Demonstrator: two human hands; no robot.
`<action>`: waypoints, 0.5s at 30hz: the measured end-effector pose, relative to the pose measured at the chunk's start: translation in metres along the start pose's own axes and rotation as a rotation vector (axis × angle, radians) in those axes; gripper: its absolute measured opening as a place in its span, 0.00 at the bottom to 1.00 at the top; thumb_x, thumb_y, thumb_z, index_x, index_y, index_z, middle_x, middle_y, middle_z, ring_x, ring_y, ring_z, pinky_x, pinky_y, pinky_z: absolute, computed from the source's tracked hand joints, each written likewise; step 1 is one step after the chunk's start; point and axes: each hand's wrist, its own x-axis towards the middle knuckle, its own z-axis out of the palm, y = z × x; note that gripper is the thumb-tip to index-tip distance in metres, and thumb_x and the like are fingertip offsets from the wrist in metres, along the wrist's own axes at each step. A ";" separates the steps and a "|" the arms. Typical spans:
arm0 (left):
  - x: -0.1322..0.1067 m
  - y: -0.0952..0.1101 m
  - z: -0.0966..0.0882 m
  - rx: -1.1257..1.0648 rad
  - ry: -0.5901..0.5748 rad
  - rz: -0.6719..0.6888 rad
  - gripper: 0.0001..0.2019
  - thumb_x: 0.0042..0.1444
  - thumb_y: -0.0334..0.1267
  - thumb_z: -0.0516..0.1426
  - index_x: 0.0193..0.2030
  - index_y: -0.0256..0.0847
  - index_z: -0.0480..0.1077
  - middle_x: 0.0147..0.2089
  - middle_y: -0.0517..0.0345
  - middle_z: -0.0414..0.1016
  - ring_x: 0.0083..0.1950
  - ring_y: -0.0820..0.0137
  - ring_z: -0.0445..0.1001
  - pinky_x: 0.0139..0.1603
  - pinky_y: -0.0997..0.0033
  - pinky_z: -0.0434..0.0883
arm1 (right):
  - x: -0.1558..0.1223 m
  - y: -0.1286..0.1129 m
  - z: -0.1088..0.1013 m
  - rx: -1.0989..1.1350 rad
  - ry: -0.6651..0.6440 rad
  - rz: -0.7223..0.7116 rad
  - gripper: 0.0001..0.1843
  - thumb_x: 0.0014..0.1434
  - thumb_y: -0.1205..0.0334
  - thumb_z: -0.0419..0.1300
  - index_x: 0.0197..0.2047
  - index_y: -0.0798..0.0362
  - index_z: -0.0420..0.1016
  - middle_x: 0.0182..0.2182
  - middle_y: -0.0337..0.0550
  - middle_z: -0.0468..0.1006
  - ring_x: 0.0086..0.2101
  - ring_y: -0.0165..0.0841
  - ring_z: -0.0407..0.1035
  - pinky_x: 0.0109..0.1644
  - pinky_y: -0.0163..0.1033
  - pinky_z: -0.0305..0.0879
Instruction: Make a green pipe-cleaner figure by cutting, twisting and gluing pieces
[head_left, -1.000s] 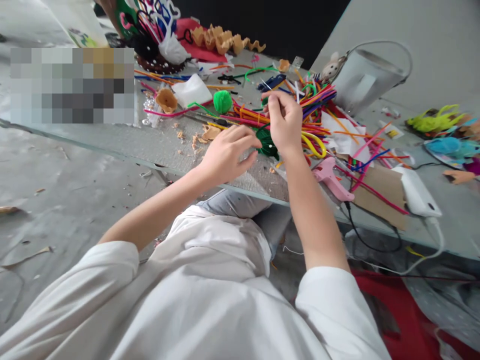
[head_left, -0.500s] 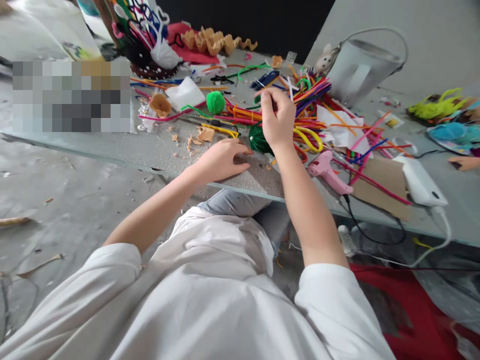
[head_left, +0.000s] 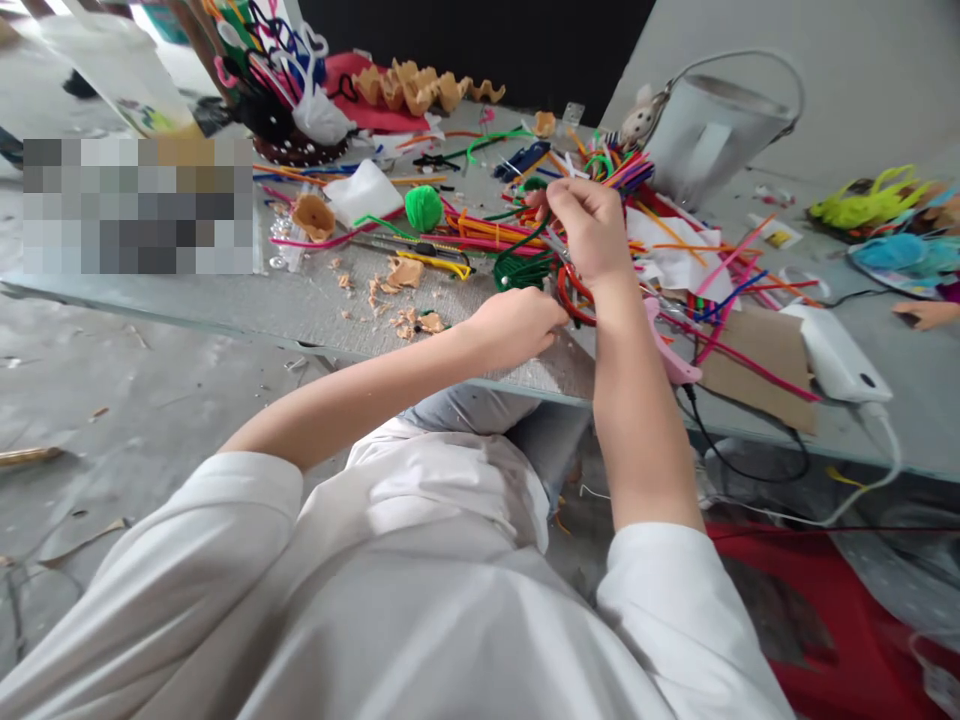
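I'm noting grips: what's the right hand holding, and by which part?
A green pipe cleaner, pinched on its strand above the coiled green bundle.

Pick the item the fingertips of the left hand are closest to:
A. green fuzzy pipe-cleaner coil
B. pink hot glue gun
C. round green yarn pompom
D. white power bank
A. The left hand reaches up to the green pipe-cleaner coil, while the pink hot glue gun lies off past the right forearm.
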 end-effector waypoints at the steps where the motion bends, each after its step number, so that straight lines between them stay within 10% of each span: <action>1: 0.002 0.002 -0.001 -0.008 0.009 0.008 0.14 0.58 0.31 0.53 0.43 0.41 0.80 0.45 0.50 0.81 0.48 0.57 0.80 0.43 0.62 0.74 | -0.001 -0.002 -0.007 -0.002 -0.017 0.012 0.36 0.68 0.30 0.39 0.46 0.46 0.78 0.38 0.48 0.81 0.41 0.38 0.73 0.47 0.47 0.69; 6: -0.008 -0.020 -0.046 -0.111 0.346 0.043 0.10 0.61 0.38 0.56 0.35 0.45 0.79 0.35 0.58 0.80 0.37 0.65 0.78 0.40 0.62 0.72 | -0.036 -0.016 -0.045 -0.114 0.046 0.032 0.21 0.69 0.42 0.53 0.44 0.48 0.79 0.41 0.48 0.81 0.39 0.38 0.74 0.46 0.48 0.69; 11: -0.013 -0.105 -0.090 -0.324 0.868 -0.014 0.17 0.63 0.56 0.57 0.36 0.46 0.75 0.36 0.61 0.77 0.35 0.75 0.69 0.38 0.61 0.72 | -0.099 -0.017 -0.068 -0.583 -0.192 -0.045 0.08 0.61 0.56 0.63 0.33 0.45 0.83 0.39 0.44 0.81 0.48 0.51 0.70 0.54 0.65 0.63; 15: 0.003 -0.161 -0.061 -0.724 0.766 -0.288 0.22 0.64 0.63 0.47 0.48 0.52 0.72 0.48 0.56 0.78 0.47 0.62 0.77 0.39 0.53 0.75 | -0.123 -0.009 -0.061 -0.654 -0.165 -0.050 0.12 0.63 0.51 0.63 0.31 0.43 0.84 0.41 0.45 0.81 0.53 0.57 0.65 0.54 0.66 0.61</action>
